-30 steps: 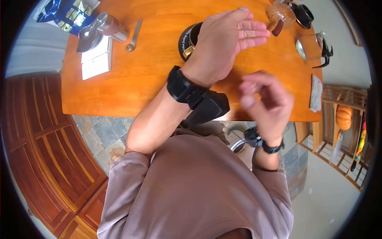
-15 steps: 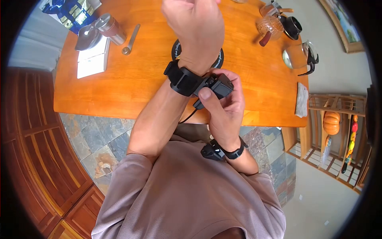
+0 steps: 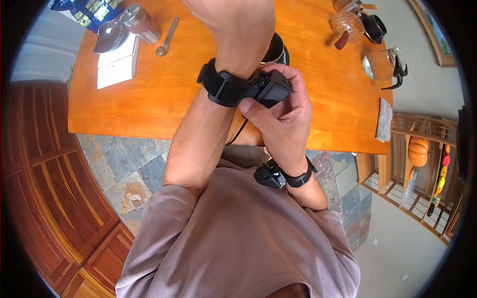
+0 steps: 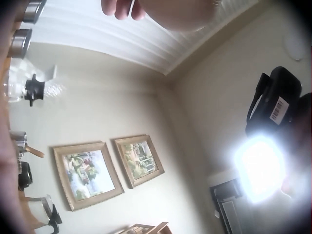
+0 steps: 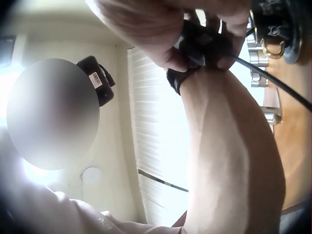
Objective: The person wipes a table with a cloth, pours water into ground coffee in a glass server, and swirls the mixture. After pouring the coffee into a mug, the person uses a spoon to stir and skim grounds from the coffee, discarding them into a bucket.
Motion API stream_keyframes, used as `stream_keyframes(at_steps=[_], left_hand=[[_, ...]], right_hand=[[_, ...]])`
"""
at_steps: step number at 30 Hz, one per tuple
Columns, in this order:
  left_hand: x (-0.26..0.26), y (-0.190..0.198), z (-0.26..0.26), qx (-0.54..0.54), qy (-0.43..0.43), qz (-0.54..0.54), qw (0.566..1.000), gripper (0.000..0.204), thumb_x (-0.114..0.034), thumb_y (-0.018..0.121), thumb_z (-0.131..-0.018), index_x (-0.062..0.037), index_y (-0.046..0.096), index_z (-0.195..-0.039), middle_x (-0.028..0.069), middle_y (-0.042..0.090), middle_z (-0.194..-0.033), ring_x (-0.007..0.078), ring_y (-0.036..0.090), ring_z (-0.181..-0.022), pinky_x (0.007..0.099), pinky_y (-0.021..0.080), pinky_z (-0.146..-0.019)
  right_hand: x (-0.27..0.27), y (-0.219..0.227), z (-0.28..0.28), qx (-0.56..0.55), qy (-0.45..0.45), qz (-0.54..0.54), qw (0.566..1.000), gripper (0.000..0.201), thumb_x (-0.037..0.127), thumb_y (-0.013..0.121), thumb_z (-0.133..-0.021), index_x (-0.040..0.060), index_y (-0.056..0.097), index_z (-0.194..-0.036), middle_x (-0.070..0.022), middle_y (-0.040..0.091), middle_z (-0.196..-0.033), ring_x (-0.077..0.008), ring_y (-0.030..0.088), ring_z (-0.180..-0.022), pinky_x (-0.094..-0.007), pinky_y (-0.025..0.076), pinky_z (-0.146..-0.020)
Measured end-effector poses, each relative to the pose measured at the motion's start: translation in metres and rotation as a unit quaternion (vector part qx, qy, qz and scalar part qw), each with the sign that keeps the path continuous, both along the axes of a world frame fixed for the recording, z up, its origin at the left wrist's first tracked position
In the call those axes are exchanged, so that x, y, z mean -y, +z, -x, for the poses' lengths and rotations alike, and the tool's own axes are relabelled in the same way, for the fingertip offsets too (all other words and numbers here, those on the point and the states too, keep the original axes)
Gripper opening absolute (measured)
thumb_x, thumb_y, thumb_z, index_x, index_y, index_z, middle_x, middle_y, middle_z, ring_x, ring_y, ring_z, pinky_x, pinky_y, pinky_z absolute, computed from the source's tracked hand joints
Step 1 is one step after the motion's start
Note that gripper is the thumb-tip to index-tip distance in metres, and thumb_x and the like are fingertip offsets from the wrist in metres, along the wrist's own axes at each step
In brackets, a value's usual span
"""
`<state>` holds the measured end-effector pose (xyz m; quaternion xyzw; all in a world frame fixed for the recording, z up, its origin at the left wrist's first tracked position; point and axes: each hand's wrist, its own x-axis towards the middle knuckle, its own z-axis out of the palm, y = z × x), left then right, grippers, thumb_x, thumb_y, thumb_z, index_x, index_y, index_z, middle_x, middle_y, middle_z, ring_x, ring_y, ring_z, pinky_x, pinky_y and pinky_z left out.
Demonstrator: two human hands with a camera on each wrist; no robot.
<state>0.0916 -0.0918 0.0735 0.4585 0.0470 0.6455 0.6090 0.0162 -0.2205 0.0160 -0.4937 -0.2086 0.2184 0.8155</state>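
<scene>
In the head view my left forearm reaches up over the table, and the left hand point(image 3: 238, 25) is partly cut off by the top edge. Several of its fingertips point(image 4: 123, 9) show at the top of the left wrist view, with nothing held. A black strap point(image 3: 223, 89) circles the left wrist and bears a small black camera point(image 3: 276, 90) with a cable. My right hand point(image 3: 288, 113) pinches this camera between thumb and fingers. Behind the left wrist, a black mug point(image 3: 274, 48) with a gold-coloured handle point(image 5: 272, 48) is mostly hidden.
At the table's left are a steel canister point(image 3: 141, 24), a long-handled scoop point(image 3: 168, 37), a grey dish point(image 3: 109, 36) on a white box point(image 3: 117, 69) and a blue bag point(image 3: 84, 12). Right are a glass carafe point(image 3: 382, 65), a glass vessel with a wooden handle point(image 3: 348, 26) and a grey cloth point(image 3: 384, 119).
The right hand came from beside the left wrist to grip its camera and still holds it. My left hand rose toward the view's top edge. The head view shifted slightly.
</scene>
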Motion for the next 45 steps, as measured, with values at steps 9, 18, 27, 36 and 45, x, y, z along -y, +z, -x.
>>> stream_keyframes(at_steps=[9,18,27,36,45], left_hand=[[0.003,0.005,0.006,0.007,0.104,-0.054,0.993,0.012,-0.009,0.054,-0.101,0.0021,0.056,-0.105,0.0063,0.065,-0.082,0.0094,0.058,-0.073,0.0190,0.047,-0.070],[-0.017,0.007,0.017,0.094,0.131,-0.224,0.961,0.022,-0.016,0.057,-0.099,0.0024,0.057,-0.111,0.0088,0.067,-0.083,0.0110,0.062,-0.074,0.0186,0.049,-0.070],[-0.007,0.003,0.006,0.134,0.119,-0.255,0.950,0.016,-0.012,0.058,-0.099,0.0015,0.056,-0.108,0.0052,0.062,-0.081,0.0069,0.055,-0.069,0.0167,0.044,-0.063],[-0.020,-0.007,-0.007,0.023,0.247,-0.283,0.926,0.015,-0.010,0.061,-0.097,0.0022,0.056,-0.105,0.0019,0.057,-0.080,0.0056,0.049,-0.067,0.0167,0.040,-0.058],[-0.020,0.003,0.004,0.020,0.203,-0.245,0.948,0.013,-0.008,0.060,-0.097,0.0015,0.057,-0.104,0.0021,0.057,-0.079,0.0052,0.050,-0.066,0.0174,0.040,-0.056]], right_hand=[[-0.003,0.000,0.006,-0.075,-0.006,-0.028,0.997,0.039,-0.015,0.061,-0.081,-0.0017,0.050,-0.116,-0.0053,0.057,-0.101,-0.0087,0.058,-0.087,-0.0237,0.051,-0.072],[-0.007,0.004,0.011,-0.093,-0.005,-0.064,0.994,0.032,-0.013,0.055,-0.081,-0.0023,0.052,-0.112,-0.0044,0.057,-0.097,-0.0080,0.056,-0.081,-0.0231,0.049,-0.071],[-0.015,-0.012,0.011,-0.096,-0.025,-0.058,0.993,0.024,-0.005,0.050,-0.082,-0.0024,0.055,-0.106,-0.0023,0.057,-0.089,-0.0059,0.051,-0.074,-0.0214,0.044,-0.067],[-0.017,-0.022,0.005,-0.163,0.005,-0.078,0.984,0.020,-0.004,0.049,-0.082,-0.0029,0.058,-0.100,-0.0021,0.058,-0.086,-0.0064,0.051,-0.074,-0.0207,0.043,-0.067],[-0.015,-0.012,0.003,-0.094,-0.018,-0.091,0.991,0.027,-0.008,0.052,-0.086,-0.0042,0.055,-0.113,-0.0035,0.060,-0.089,-0.0071,0.054,-0.079,-0.0213,0.045,-0.071]])
